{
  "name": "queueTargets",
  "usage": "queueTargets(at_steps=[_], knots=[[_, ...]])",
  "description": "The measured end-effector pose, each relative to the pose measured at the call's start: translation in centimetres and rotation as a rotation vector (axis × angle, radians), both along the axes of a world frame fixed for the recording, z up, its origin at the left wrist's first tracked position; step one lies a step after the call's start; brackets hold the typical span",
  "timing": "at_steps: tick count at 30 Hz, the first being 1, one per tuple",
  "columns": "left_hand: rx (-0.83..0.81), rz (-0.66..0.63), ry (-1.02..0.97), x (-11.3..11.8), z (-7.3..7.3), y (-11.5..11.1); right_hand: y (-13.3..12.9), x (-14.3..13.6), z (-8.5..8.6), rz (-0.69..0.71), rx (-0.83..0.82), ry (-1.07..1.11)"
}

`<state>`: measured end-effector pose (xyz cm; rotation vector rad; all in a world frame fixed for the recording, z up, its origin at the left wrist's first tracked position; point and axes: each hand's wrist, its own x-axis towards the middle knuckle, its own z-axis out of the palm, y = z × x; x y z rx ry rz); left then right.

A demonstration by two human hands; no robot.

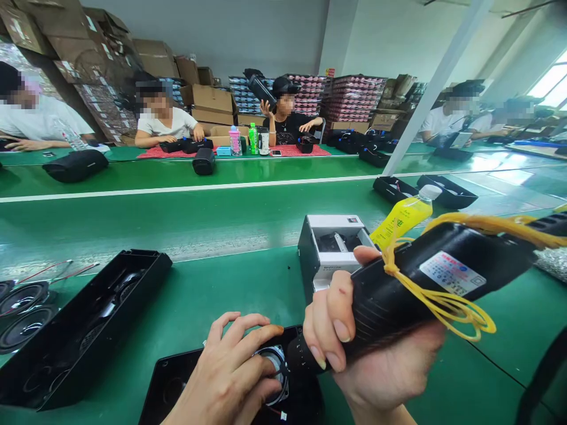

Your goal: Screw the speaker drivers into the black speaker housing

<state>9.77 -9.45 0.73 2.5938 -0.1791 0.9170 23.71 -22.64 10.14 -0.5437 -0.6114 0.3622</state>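
My right hand is wrapped round a black electric screwdriver, which has yellow cord tied about its body and a label on its side. Its nose slants down to the left, over a round speaker in a black speaker housing. My left hand lies over this housing, its thumb and fingertips pressing on the speaker by the screwdriver's nose. The bit's tip and part of the speaker are hidden. A small white connector on a red wire shows below.
Left of my hands lies a long black housing, beside loose speakers. A grey-and-white screw feeder and a yellow drink bottle stand ahead. Several people sit across the green bench; a slanting white pole rises at right.
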Motion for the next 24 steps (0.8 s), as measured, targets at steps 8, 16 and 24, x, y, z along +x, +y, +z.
queueTargets(at_steps=[8,16,24], knots=[[-0.002,-0.024,0.059,-0.3,1.7,0.1,-0.2,0.0,-0.2,0.013,0.035,-0.002],[0.265,0.038,0.145,-1.5,3.4,1.9,-0.1,0.9,-0.8,-0.1,0.001,-0.057],[0.436,0.027,0.305,-4.6,1.3,2.8,1.2,1.6,-2.2,-0.093,-0.082,-0.128]])
